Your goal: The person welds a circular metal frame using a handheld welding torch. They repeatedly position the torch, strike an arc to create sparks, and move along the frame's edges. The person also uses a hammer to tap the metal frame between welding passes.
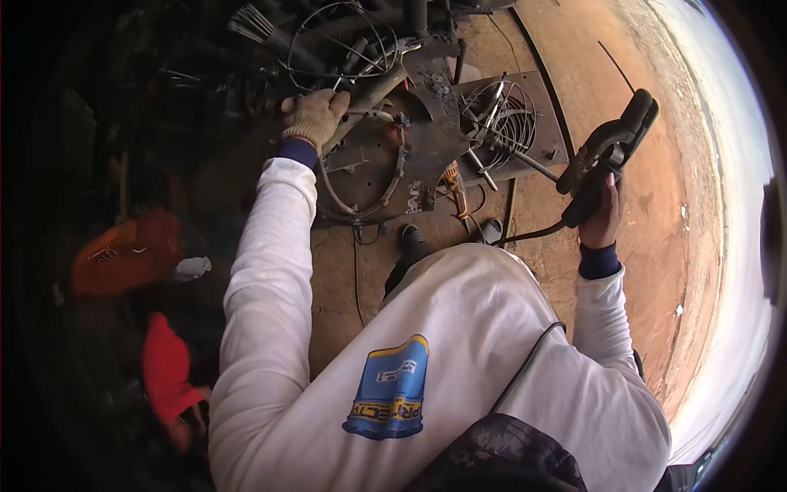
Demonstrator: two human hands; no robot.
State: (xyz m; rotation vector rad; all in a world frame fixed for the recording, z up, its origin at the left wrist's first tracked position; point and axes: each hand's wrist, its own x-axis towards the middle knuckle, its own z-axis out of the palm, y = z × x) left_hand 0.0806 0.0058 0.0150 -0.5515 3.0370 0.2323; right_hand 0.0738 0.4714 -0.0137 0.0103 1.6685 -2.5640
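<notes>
My left hand [316, 117], in a beige work glove, is closed at the upper left of a dark metal worktable [426, 152]. What its fingers grip is hidden. Beside it lie a metal ring [399, 164] flat on the table and a wire frame of round hoops [288, 61]. A thick pipe [381, 88] runs slantwise just right of the glove. Out to the right, my bare right hand [602, 215] is wrapped round the handle of a black welding electrode holder [627, 127]. A thin electrode [615, 66] sticks up from its jaws, apart from the table.
A coil of wire [525, 123] and metal rods lie on a plate at the table's right. An orange power tool [455, 184] hangs at the near edge. The holder's cable [533, 235] trails toward my body. At left, a person in red [168, 365] is in shadow.
</notes>
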